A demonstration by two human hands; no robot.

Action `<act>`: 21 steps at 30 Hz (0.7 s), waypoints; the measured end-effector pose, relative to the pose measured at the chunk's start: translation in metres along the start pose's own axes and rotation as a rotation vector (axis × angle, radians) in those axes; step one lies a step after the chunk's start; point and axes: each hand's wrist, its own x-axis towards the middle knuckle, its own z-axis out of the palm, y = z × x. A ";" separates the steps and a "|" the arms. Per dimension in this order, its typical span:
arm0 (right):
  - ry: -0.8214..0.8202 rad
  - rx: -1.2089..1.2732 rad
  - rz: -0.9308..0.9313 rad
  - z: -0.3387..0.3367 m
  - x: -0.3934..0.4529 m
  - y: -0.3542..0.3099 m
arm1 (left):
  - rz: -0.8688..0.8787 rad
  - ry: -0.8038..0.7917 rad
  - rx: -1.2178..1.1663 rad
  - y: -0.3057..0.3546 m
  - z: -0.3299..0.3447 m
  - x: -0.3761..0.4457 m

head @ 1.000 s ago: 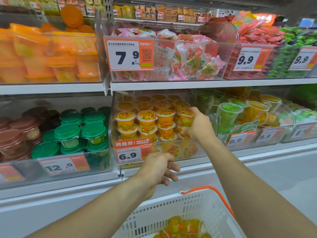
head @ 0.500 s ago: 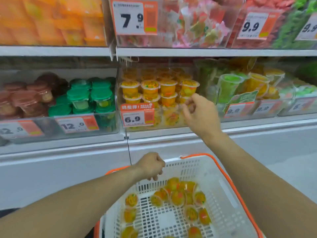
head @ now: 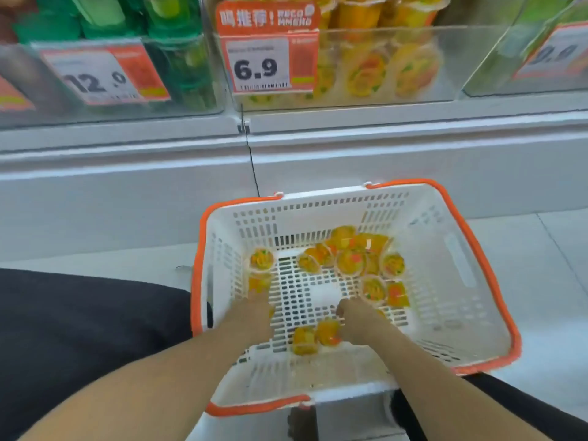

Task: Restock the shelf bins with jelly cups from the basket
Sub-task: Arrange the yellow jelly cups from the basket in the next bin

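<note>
A white basket (head: 445,249) with orange rim and handles stands on the floor below the shelf. Several orange jelly cups (head: 350,259) lie on its slotted bottom, most toward the far side. Both my hands are down inside it. My left hand (head: 254,310) rests at the left wall, fingertips against a cup (head: 260,283). My right hand (head: 353,319) is curled near the middle, touching a cup (head: 328,331) at its thumb side. The fingers are blurred, so neither grip is clear. The clear shelf bin (head: 461,65) with the 6.9 tag (head: 261,68) holds stacked jelly cups.
To the left, a bin with green-lidded cups (head: 178,58) carries a 12.0 tag (head: 95,78). Another clear bin (head: 525,58) sits at the right. A white shelf base (head: 127,186) runs behind the basket. My dark-clothed legs (head: 79,329) flank the basket.
My view has dropped from the shelf to the basket. My right hand left the 6.9 bin and came down into the basket, and my left hand moved in from the basket's far rim.
</note>
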 end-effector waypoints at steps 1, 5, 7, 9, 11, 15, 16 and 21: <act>-0.023 0.012 0.018 0.001 0.003 0.002 | 0.002 -0.013 0.049 0.000 0.006 0.004; -0.199 0.001 -0.007 -0.002 0.014 -0.006 | -0.019 0.052 0.061 0.002 0.014 0.011; -0.255 -0.039 -0.035 -0.005 0.016 -0.019 | -0.038 0.037 -0.043 0.003 0.014 0.013; -0.220 -0.098 -0.066 -0.003 0.023 -0.030 | -0.070 -0.087 -0.151 0.007 0.011 0.014; -0.183 -0.125 -0.103 0.002 0.028 -0.039 | -0.104 -0.214 -0.231 0.011 0.004 0.012; -0.242 -0.159 -0.166 0.015 0.034 -0.054 | -0.080 -0.358 -0.208 0.014 -0.036 -0.001; -0.272 -0.194 -0.175 0.015 0.034 -0.057 | -0.065 -0.387 -0.243 0.014 -0.047 -0.005; -0.352 -0.378 -0.192 0.024 0.030 -0.070 | -0.081 -0.523 -0.598 0.013 -0.104 -0.034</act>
